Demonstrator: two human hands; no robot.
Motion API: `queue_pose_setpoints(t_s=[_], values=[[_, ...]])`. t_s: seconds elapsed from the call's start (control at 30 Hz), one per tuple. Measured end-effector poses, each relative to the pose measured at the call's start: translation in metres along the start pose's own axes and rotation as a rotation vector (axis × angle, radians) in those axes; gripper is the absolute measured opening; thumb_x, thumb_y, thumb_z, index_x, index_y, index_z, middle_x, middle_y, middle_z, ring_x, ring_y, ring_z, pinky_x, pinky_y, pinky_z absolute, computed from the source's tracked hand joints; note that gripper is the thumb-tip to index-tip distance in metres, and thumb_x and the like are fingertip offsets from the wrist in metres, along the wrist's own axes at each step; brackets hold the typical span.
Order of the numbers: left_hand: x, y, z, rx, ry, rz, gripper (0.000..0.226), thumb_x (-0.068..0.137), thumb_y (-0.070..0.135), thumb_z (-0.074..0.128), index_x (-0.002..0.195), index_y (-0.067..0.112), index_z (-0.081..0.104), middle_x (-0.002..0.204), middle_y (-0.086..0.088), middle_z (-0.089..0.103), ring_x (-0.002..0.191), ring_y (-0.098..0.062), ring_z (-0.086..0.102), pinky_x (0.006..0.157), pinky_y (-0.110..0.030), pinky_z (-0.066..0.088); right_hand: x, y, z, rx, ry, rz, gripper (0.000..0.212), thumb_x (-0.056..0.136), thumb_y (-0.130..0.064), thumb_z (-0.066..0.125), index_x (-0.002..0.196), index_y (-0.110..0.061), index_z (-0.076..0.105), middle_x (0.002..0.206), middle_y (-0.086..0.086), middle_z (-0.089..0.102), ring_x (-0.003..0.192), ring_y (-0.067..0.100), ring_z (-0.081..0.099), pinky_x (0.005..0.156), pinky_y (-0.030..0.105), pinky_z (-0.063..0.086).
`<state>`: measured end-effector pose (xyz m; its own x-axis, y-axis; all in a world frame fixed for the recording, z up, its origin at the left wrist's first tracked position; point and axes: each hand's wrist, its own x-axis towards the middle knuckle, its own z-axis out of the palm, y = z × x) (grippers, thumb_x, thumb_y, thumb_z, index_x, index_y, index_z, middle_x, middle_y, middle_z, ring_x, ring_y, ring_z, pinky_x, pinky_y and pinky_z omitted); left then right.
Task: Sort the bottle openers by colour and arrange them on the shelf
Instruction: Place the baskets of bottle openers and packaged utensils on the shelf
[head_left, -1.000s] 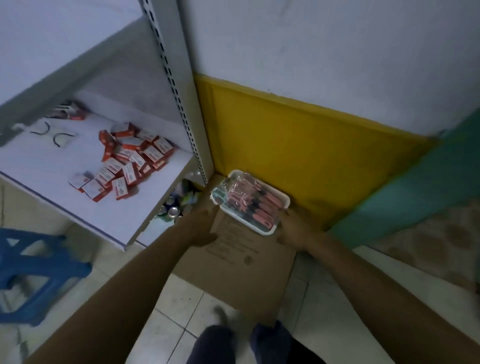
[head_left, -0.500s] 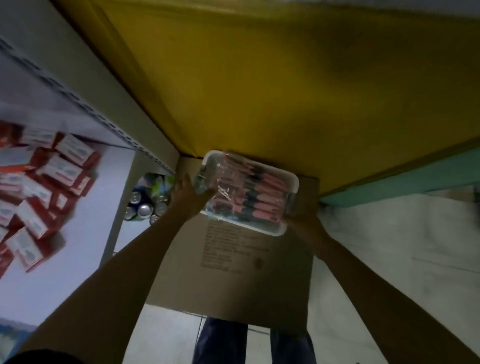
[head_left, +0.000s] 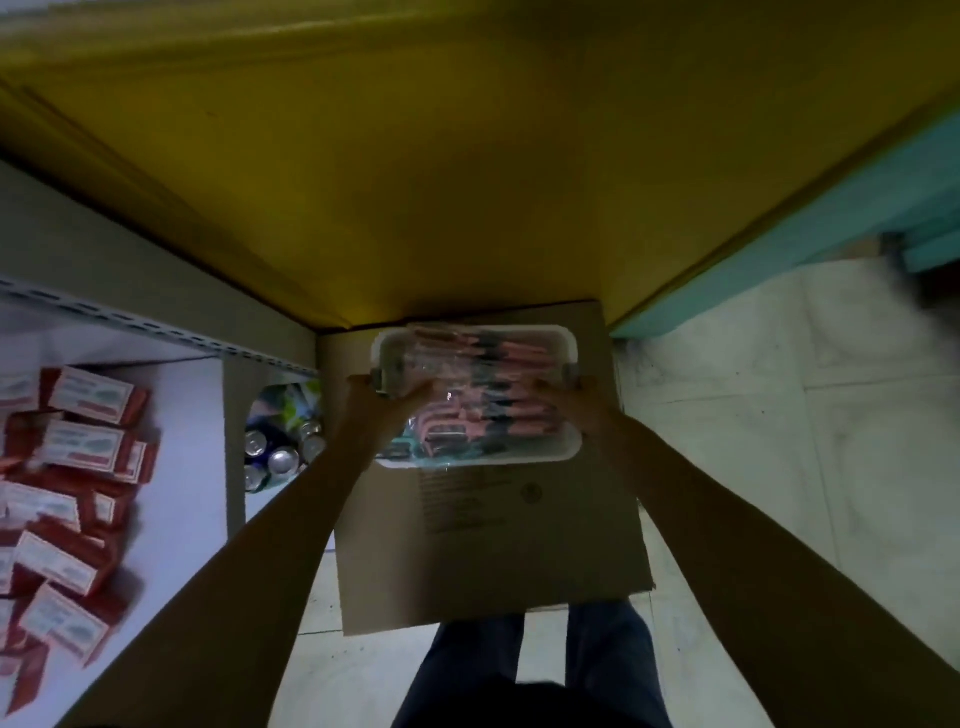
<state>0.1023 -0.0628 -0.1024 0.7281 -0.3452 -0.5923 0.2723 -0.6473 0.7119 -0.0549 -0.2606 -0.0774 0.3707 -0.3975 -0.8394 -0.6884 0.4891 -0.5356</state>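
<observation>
A white plastic tray (head_left: 566, 448) sits on a cardboard box (head_left: 483, 545) by the yellow wall. It holds several bottle openers (head_left: 488, 410) in clear wrapping, mostly pink and black, with some teal at the near left corner. My left hand (head_left: 387, 397) grips the tray's left side at a grey clasp. My right hand (head_left: 563, 397) grips its right side. The white shelf (head_left: 176, 415) lies to the left.
Several red and white small boxes (head_left: 67, 488) are scattered on the shelf. Drink cans (head_left: 280, 452) stand on the floor between shelf and cardboard box. A perforated grey upright (head_left: 156, 327) frames the shelf. A teal wall base (head_left: 779, 228) and tiled floor (head_left: 779, 441) lie to the right.
The view has tilted down and closer to the tray. Both hands have moved from the cardboard box's far corners onto the tray's sides and now grip it.
</observation>
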Motion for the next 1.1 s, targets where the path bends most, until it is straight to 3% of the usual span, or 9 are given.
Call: queue_pose_setpoints(t_s=[0.1,0.2,0.27,0.43,0.67,0.73,0.8,0.87,1.1], values=[[-0.03,0.007,0.011,0.07,-0.105,-0.03,0.053,0.036,0.058,0.079,0.069,0.018,0.065,0.06,0.006,0.068,0.05,-0.001,0.063,0.044,-0.012,0.045,-0.034,0.024,-0.014,0.054,0.025,0.014,0.024,0.078,-0.025,0.076,0.088,-0.017,0.056,0.085,0.001,0.068,0.072,0.012,0.071,0.054,0.025,0.055],[-0.06,0.02,0.034,0.204,-0.213,0.004,0.079,0.035,0.064,0.086,0.088,0.007,0.068,0.08,-0.005,0.071,0.071,-0.018,0.069,0.06,-0.028,0.056,-0.079,0.055,-0.035,0.061,0.16,0.062,0.026,0.081,-0.026,0.075,0.092,-0.013,0.055,0.082,0.001,0.063,0.066,0.005,0.069,0.054,0.02,0.055],[-0.082,0.027,0.056,0.23,-0.289,0.095,0.076,0.039,0.064,0.082,0.091,0.01,0.069,0.085,-0.004,0.072,0.077,-0.019,0.07,0.067,-0.034,0.058,-0.104,0.08,-0.05,0.086,0.223,0.132,0.048,0.081,-0.032,0.074,0.113,-0.002,0.052,0.099,0.009,0.06,0.085,0.018,0.066,0.073,0.029,0.056],[-0.148,0.044,0.122,0.357,-0.539,0.252,0.063,0.047,0.064,0.08,0.085,0.015,0.067,0.076,0.003,0.072,0.065,-0.004,0.069,0.054,-0.017,0.052,-0.174,0.148,-0.098,0.136,0.486,0.25,0.095,0.073,-0.052,0.074,0.142,-0.005,0.028,0.137,0.019,0.042,0.126,0.036,0.045,0.103,0.05,0.042],[-0.241,0.042,0.214,0.454,-0.763,0.336,0.041,0.053,0.041,0.087,0.078,0.018,0.066,0.069,0.008,0.069,0.067,-0.008,0.067,0.057,-0.012,0.052,-0.265,0.247,-0.139,0.522,0.767,0.314,0.107,0.061,-0.052,0.083,0.137,0.002,0.03,0.134,0.019,0.043,0.124,0.034,0.047,0.101,0.047,0.045],[-0.28,0.035,0.241,0.585,-0.839,0.283,0.064,0.049,0.047,0.088,0.097,0.01,0.066,0.087,-0.003,0.072,0.083,-0.024,0.068,0.072,-0.028,0.057,-0.298,0.288,-0.143,0.672,0.85,0.326,0.1,0.06,-0.052,0.083,0.132,0.002,0.038,0.128,0.018,0.051,0.117,0.034,0.053,0.097,0.047,0.048],[-0.314,0.026,0.258,0.65,-0.869,0.352,0.086,0.035,0.063,0.086,0.1,0.011,0.066,0.086,-0.006,0.073,0.076,-0.021,0.072,0.064,-0.034,0.059,-0.323,0.326,-0.141,0.793,0.93,0.333,0.094,0.058,-0.053,0.084,0.124,0.001,0.046,0.12,0.018,0.058,0.11,0.034,0.058,0.092,0.047,0.051],[-0.357,0.006,0.276,0.719,-0.893,0.44,0.085,0.026,0.069,0.083,0.09,0.015,0.069,0.076,-0.002,0.073,0.065,-0.014,0.071,0.059,-0.035,0.06,-0.352,0.37,-0.138,0.9,0.997,0.373,0.092,0.057,-0.053,0.085,0.122,0.0,0.047,0.118,0.016,0.058,0.108,0.033,0.059,0.09,0.046,0.052],[-0.513,-0.076,0.341,1.14,-0.907,0.62,0.107,0.03,0.082,0.067,0.113,0.015,0.053,0.107,-0.004,0.063,0.095,-0.027,0.063,0.086,-0.046,0.05,-0.451,0.519,-0.135,1.19,1.085,0.471,0.077,0.057,-0.05,0.085,0.108,-0.001,0.055,0.104,0.015,0.067,0.091,0.03,0.067,0.082,0.045,0.057]])
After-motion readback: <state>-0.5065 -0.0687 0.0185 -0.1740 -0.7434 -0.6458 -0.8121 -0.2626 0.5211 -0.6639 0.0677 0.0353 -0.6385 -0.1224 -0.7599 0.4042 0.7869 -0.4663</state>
